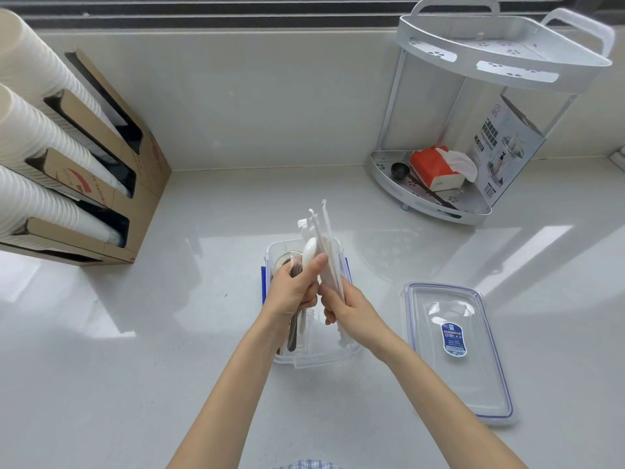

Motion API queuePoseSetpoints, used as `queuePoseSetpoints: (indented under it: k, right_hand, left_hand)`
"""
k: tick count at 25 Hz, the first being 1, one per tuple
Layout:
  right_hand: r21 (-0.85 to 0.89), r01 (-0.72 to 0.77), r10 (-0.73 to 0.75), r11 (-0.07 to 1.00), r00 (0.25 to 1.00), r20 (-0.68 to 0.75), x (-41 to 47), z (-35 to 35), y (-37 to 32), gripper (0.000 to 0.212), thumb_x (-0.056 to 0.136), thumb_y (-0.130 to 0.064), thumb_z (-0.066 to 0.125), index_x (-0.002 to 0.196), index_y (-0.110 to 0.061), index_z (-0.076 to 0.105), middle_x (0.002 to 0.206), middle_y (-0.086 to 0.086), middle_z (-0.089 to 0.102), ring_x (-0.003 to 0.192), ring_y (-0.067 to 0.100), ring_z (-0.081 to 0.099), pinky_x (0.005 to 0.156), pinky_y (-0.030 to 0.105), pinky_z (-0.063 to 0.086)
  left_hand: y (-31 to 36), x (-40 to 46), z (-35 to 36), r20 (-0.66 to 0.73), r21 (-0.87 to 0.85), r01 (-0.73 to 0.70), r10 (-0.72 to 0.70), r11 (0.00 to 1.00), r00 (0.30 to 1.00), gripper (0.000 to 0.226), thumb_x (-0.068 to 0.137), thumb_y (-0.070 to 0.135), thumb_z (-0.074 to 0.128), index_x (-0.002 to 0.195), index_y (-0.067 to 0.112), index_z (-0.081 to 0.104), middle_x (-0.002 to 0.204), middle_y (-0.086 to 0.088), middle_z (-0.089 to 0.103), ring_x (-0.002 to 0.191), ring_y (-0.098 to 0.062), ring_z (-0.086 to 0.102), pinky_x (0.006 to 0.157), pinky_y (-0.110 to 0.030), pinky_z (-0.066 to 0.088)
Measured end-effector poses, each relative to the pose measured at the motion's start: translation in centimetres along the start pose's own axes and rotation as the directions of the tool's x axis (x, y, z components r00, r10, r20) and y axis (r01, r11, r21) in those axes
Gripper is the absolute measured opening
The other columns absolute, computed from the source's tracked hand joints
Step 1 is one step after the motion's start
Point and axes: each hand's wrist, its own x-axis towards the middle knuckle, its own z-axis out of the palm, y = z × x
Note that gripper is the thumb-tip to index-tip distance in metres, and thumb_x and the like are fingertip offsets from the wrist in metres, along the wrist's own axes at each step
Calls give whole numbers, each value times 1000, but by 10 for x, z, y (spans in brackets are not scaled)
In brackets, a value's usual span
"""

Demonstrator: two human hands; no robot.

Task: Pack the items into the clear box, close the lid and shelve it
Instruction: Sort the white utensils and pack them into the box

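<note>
The clear box [306, 358] with blue clips stands open on the white counter in front of me. Above it my left hand [293, 288] grips a bundle of wrapped spoons [309, 253], white and dark ones, their lower ends hanging into the box. My right hand [345, 308] grips a bunch of wrapped white straws [326, 231] that point up and away over the box. The two hands touch at the fingertips. The box's clear lid [456, 350], blue-edged with a blue label, lies flat on the counter to the right.
A white two-tier corner shelf [500, 55] stands at the back right; its lower tier holds a red tissue pack [434, 169], a dark scoop [399, 170] and a printed carton [507, 143]. A cardboard cup dispenser [111, 157] with stacked white cups fills the left side.
</note>
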Motion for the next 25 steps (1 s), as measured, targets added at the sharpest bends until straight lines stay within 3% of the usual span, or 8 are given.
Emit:
queuePoseSetpoints:
  k: [5, 8, 10, 14, 16, 19, 22, 25]
  right_hand:
    - [-162, 41, -41, 986, 999, 2, 8, -2, -4, 21, 90, -14, 43, 89, -32, 53, 76, -9, 62, 63, 1, 59, 70, 19, 50]
    - [-206, 72, -77, 976, 997, -20, 12, -2, -4, 27, 90, -13, 42, 82, -38, 50, 70, -13, 61, 62, -8, 60, 63, 11, 49]
    - [-252, 83, -92, 964, 995, -25, 12, -1, 0, 18, 92, -16, 41, 87, -31, 50, 70, -13, 60, 65, -10, 59, 58, 4, 45]
    - [-289, 71, -93, 955, 994, -65, 7, 3, 10, 7, 90, -16, 47, 96, -16, 49, 74, -9, 62, 73, 9, 60, 58, 11, 41]
    - [-299, 68, -96, 952, 992, -80, 7, 4, 12, 15, 88, -16, 51, 103, -15, 49, 75, -9, 58, 67, 6, 56, 56, 12, 40]
    - [-292, 75, -105, 954, 990, -90, 7, 6, 12, 36, 88, -16, 54, 122, -19, 44, 88, -4, 60, 73, 4, 55, 58, 1, 41]
    - [-281, 78, -112, 957, 988, -109, 6, 6, 15, 32, 88, -19, 56, 118, -17, 45, 93, 0, 64, 80, 15, 60, 59, 2, 43]
    - [-279, 89, -120, 956, 988, -94, 4, 6, 16, 33, 86, -20, 58, 117, -19, 46, 91, -6, 64, 80, 12, 61, 61, 1, 43]
  left_hand:
    - [2, -3, -4, 15, 75, -33, 32, 997, 999, 26, 81, 22, 64, 63, 16, 46, 36, 12, 37, 33, -5, 31, 39, -17, 31]
    - [3, -6, -6, 35, 108, -55, 51, 993, 998, 19, 81, 22, 64, 70, 14, 51, 38, 12, 41, 36, -6, 40, 43, -18, 38]
    - [4, -7, -8, 19, 79, -74, 73, 994, 997, 17, 82, 20, 63, 69, 17, 52, 37, 13, 41, 35, -4, 37, 40, -14, 36]
    - [4, -7, -10, -75, 53, -94, 98, 994, 992, 18, 81, 17, 64, 70, 28, 55, 37, 17, 41, 34, -1, 34, 37, -10, 32]
    - [2, -8, -10, -91, 77, -101, 108, 992, 990, 14, 80, 17, 65, 74, 26, 58, 38, 19, 45, 35, 1, 39, 38, -8, 32]
    - [-1, -9, -8, -100, 59, -99, 105, 993, 989, 12, 80, 14, 66, 76, 25, 62, 42, 18, 48, 36, 3, 44, 38, -6, 33]
    - [-3, -12, -7, -82, 26, -69, 71, 997, 994, 13, 80, 15, 65, 85, 26, 63, 43, 18, 50, 35, 1, 44, 37, -8, 33]
    - [-2, -14, -7, -57, 7, -82, 82, 997, 995, 18, 81, 16, 64, 94, 28, 63, 46, 20, 56, 35, 0, 44, 36, -9, 32]
